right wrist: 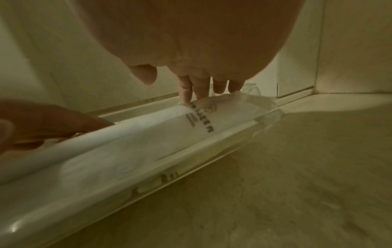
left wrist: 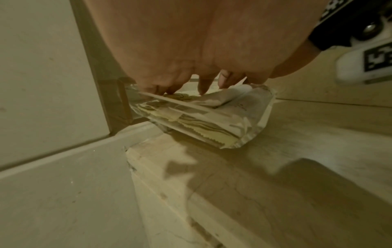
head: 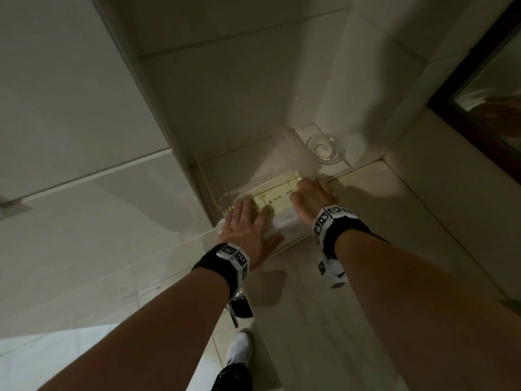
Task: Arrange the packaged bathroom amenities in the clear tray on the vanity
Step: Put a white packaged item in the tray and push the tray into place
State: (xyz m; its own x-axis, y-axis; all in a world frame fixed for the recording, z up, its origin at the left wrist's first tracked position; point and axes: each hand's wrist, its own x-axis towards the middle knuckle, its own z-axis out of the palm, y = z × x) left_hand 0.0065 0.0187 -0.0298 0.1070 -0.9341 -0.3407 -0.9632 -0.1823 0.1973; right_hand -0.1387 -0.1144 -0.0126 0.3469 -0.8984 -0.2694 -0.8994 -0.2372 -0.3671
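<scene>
the desk looks like polished pale stone, smooth with faint veining and a soft sheen; in the left wrist view its front edge is chipped and rough. the clear tray on it looks like transparent hard plastic or acrylic, glossy, with bright glints along its rim. inside the tray, the packets are thin crinkled film, clear and shiny, with serrated sealed ends over cream printed paper. a white sachet in the tray is smooth and semi-matt, with dark print. just beyond the tray, a small dish looks like clear glass, glossy. the wall tiles behind the tray are smooth with a dull shine. the wrist bands are matt black cloth.
</scene>
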